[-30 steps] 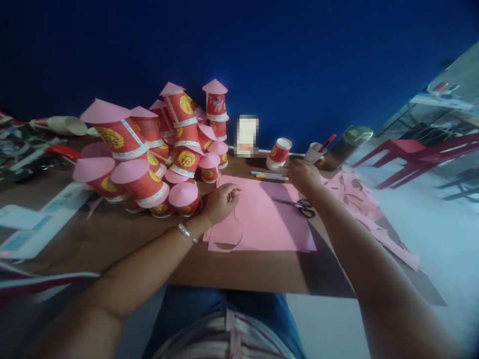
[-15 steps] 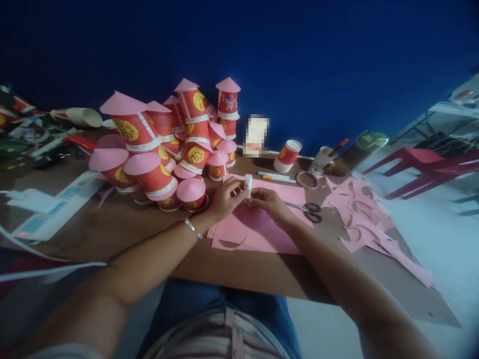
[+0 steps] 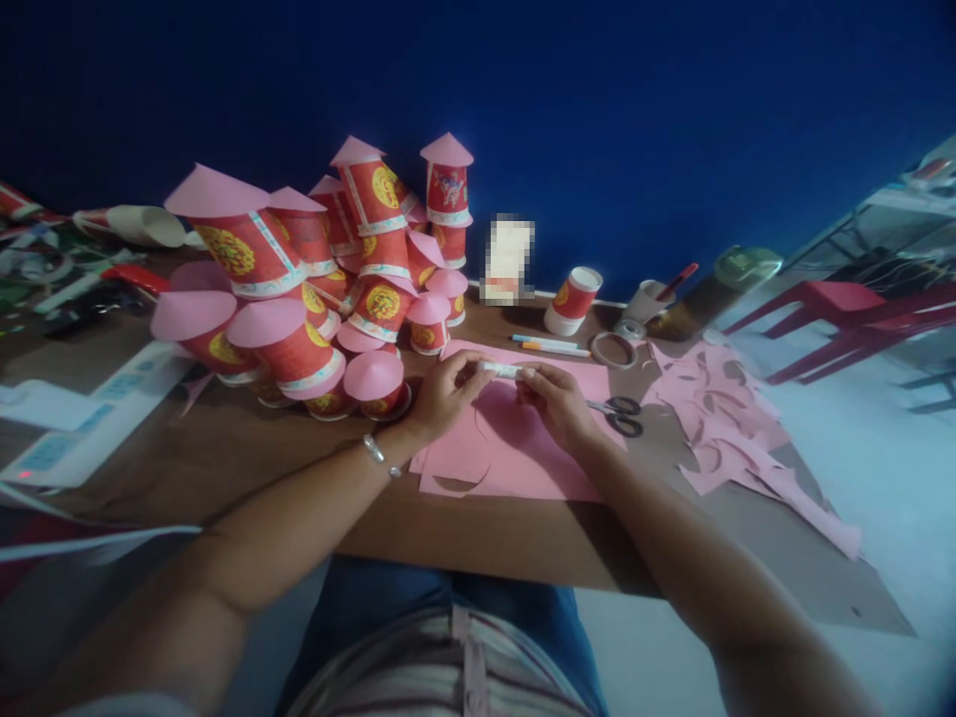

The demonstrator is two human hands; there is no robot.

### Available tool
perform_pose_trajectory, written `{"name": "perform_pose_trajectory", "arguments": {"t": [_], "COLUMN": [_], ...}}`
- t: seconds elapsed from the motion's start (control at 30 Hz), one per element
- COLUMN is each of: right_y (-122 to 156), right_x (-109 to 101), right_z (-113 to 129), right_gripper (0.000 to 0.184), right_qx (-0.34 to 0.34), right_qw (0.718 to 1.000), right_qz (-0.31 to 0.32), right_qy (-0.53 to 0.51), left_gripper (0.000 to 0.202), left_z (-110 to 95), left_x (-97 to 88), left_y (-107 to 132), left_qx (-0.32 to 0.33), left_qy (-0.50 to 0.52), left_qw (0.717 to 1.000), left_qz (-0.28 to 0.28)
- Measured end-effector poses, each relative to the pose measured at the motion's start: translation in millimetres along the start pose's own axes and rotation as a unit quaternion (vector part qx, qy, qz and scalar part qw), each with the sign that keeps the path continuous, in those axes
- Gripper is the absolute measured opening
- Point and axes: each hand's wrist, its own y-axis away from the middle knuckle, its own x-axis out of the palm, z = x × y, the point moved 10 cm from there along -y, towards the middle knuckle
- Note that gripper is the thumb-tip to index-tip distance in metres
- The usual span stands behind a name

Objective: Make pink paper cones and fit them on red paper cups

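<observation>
A small white tube that looks like a glue stick (image 3: 499, 370) lies level between my two hands, above the sheets of pink paper (image 3: 538, 463). My left hand (image 3: 446, 396) pinches its left end with thumb and fingers. At its right end, the fingers of my right hand (image 3: 559, 400) are closed. A curved cut shows in the pink paper near its left front corner. Black-handled scissors (image 3: 625, 425) rest just right of my right hand, their blades partly hidden.
Stacked red paper-cup lanterns (image 3: 382, 304) with pink cone tops stand at the left. Behind the paper are pens (image 3: 549, 347), a tape roll (image 3: 612, 350) and a red cup (image 3: 575, 299). Pink scraps (image 3: 724, 418) cover the right side. A power strip (image 3: 97, 418) lies far left.
The glue stick has turned from upright to lying level between my hands. My right hand has shifted slightly to the right. The whole view has moved a little.
</observation>
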Motion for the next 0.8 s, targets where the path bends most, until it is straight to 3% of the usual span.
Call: {"name": "perform_pose_trajectory", "arguments": {"t": [0.17,0.27,0.37,0.47,0.63,0.7,0.8], "right_y": [-3,-7,-9,-7,-5,-6,-7], "right_x": [-16,-30,-32,-27,-23,-24,-26], "right_z": [7,7,2,-2,-1,-1,-1], "right_gripper": [0.035,0.037,0.037,0.034,0.032,0.032,0.032], "right_qx": [-0.025,-0.019,-0.001,0.008,-0.005,-0.011,-0.014], "right_qw": [0.998,0.995,0.994,0.995,0.996,0.997,0.997], "right_qz": [-0.055,-0.080,-0.076,-0.071,-0.063,-0.062,-0.060], "right_qy": [-0.012,-0.050,-0.074,-0.066,-0.055,-0.053,-0.043], "left_gripper": [0.024,0.019,0.018,0.027,0.040,0.045,0.047], "left_z": [-1,-3,-3,7,21,12,-13], "left_x": [-10.4,-18.4,-13.0,-6.8,-5.2,-4.1,1.6], "left_y": [-2,-5,-8,-9,-9,-8,-2], "left_qx": [0.013,0.043,0.076,0.062,0.033,0.062,0.140], "left_qy": [-0.029,-0.110,-0.251,-0.370,-0.472,-0.453,-0.353], "left_qw": [0.999,0.991,0.965,0.927,0.881,0.889,0.925], "left_qz": [-0.040,-0.060,-0.032,0.004,0.029,0.012,-0.010]}}
